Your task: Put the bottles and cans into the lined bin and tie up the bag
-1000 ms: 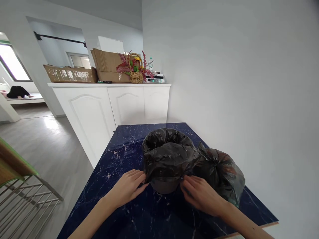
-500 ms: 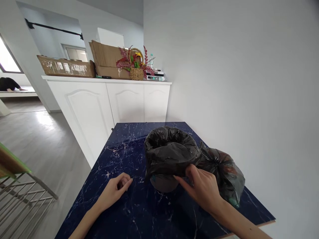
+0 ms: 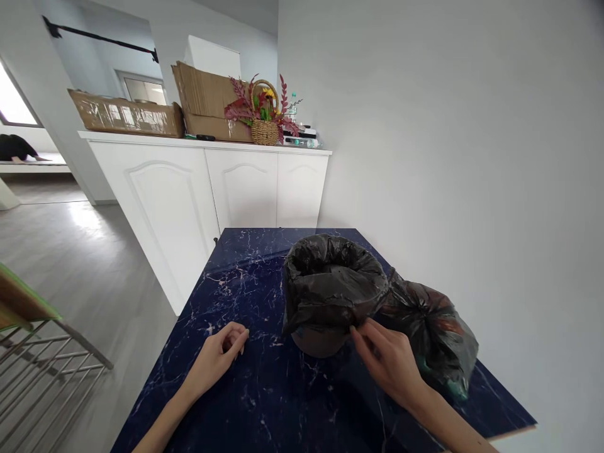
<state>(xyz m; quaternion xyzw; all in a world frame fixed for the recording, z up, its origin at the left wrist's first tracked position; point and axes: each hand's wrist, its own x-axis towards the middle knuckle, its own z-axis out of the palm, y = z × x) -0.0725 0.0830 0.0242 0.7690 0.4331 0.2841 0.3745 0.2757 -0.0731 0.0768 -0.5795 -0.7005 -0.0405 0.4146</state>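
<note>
"What's on the tabletop [image 3: 231,396]?"
"A bin [image 3: 319,344], liner [image 3: 336,289] over its rim, with a bag [image 3: 443,333] just to the right."
"And behind the tabletop?"
"A cabinet [image 3: 241,195], with boxes [image 3: 127,116] on it at left, then a basket [image 3: 265,133], then bottles [image 3: 307,143] at right."

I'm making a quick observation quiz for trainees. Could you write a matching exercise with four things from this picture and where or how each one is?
Column one
1. Left hand
2. Right hand
3. Gathered bag
4. Wicker basket

Column two
A. On top of the white cabinet, with red foliage in it
B. At the lower edge of the black liner that covers the container
C. On the blue table, beside the container, toward the wall
D. Loosely curled, apart from the container

Right pairs: 1-D, 2-B, 3-C, 4-A
</note>
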